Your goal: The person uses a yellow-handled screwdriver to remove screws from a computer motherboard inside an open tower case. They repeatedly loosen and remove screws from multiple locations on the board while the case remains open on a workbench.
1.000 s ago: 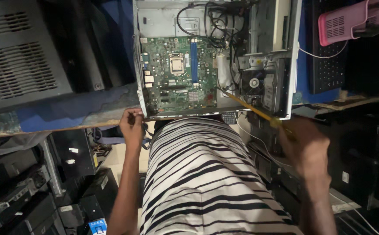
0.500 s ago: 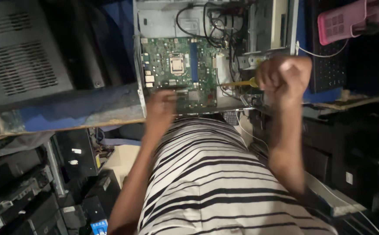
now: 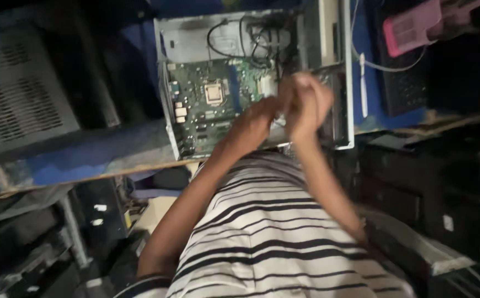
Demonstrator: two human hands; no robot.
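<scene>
Nearest the camera, your striped shirt (image 3: 284,243) fills the bottom middle of the frame, both forearms running up from it toward the centre. Your hands have come together now: half a second back the left hand (image 3: 253,124) was lower and apart, while the right hand (image 3: 306,105) was up as a fist further right with a yellow-handled tool in it. Now they're touching, both right over the lower right part of the green motherboard (image 3: 212,107).

The right hand looks clenched, fingers curled tight, but it's blurred and I can't tell whether the tool is inside it. The left hand's fingers are hidden behind it, so can't tell there either.

Looks like you've moved from reaching to working two-handed inside the open computer case (image 3: 251,77), which lies on the blue bench (image 3: 85,157) in the upper middle. Further back, a pink box (image 3: 413,27) sits upper right, and a grey vented case (image 3: 22,110) far left.
</scene>
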